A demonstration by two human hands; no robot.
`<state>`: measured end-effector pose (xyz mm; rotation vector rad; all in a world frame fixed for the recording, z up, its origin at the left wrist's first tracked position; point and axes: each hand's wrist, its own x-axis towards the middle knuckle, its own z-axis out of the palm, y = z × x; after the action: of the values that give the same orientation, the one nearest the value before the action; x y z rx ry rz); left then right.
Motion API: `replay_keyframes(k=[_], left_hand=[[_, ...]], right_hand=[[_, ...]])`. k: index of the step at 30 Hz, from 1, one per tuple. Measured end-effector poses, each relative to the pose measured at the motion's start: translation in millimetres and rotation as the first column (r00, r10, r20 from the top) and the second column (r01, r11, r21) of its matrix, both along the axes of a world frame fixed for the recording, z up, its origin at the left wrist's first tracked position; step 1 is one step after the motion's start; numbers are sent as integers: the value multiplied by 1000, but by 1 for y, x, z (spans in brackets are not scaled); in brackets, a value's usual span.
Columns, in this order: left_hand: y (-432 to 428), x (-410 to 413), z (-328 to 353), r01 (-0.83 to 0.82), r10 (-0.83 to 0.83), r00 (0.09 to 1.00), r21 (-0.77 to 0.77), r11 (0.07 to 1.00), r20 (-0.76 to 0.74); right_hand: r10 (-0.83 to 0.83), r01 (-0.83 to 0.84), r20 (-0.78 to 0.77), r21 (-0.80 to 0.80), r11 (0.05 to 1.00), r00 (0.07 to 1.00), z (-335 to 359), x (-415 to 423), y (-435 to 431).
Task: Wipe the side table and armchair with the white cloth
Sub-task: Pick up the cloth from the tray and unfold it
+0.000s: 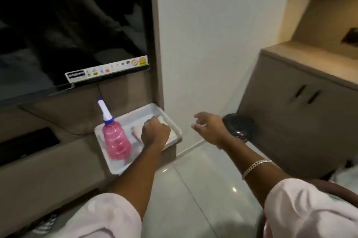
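Note:
A white cloth lies in a white tray on the low TV unit. My left hand is down in the tray with its fingers closed on the cloth, hiding most of it. My right hand hovers to the right of the tray, above the floor, fingers spread and holding nothing. A pink spray bottle with a white nozzle stands in the tray, just left of my left hand. Neither the side table nor the armchair is clearly in view.
A large dark TV hangs above the unit. A white wall column stands right of the tray. A grey cabinet is at the right, with a round black object on the floor beside it. Glossy floor tiles lie below.

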<state>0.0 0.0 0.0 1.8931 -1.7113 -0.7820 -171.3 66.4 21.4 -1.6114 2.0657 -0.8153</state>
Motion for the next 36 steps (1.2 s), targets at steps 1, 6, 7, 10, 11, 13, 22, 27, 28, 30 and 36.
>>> replay_keyframes(k=[1,6,7,10,11,13,22,27,28,30,36], left_hand=[[-10,12,-13,-53,51,998,88,995,27],[-39,32,-76,-180,182,983,287,941,17],[-45,30,-85,-191,200,980,280,941,-3],[-66,27,-97,-272,311,947,315,909,-82],[-72,28,-97,-314,377,918,360,879,-122],[-78,32,-95,-384,543,798,474,793,-262],[-43,27,-19,-195,352,452,295,935,-819],[27,-17,13,134,96,455,175,975,-885],[42,-31,14,193,56,481,168,967,-875],[78,-65,16,304,-56,551,137,943,-833],[240,-172,0,654,-383,509,57,754,-771]], right_hand=[[36,-37,28,32,999,999,-17,15,-21],[125,-113,-70,151,982,990,-69,67,-92],[109,-91,-114,158,983,987,-77,71,-105],[119,-79,-176,217,973,977,-91,82,-131],[127,-85,-171,234,969,977,-95,85,-137],[119,-82,-135,252,964,984,-99,88,-144],[-218,161,427,164,973,878,-66,37,-103],[-266,129,907,236,963,327,-34,-26,-2],[-260,184,926,215,959,273,-30,-40,24],[-243,310,949,173,935,201,-25,-66,84],[-355,646,917,162,746,180,-27,-136,304]])
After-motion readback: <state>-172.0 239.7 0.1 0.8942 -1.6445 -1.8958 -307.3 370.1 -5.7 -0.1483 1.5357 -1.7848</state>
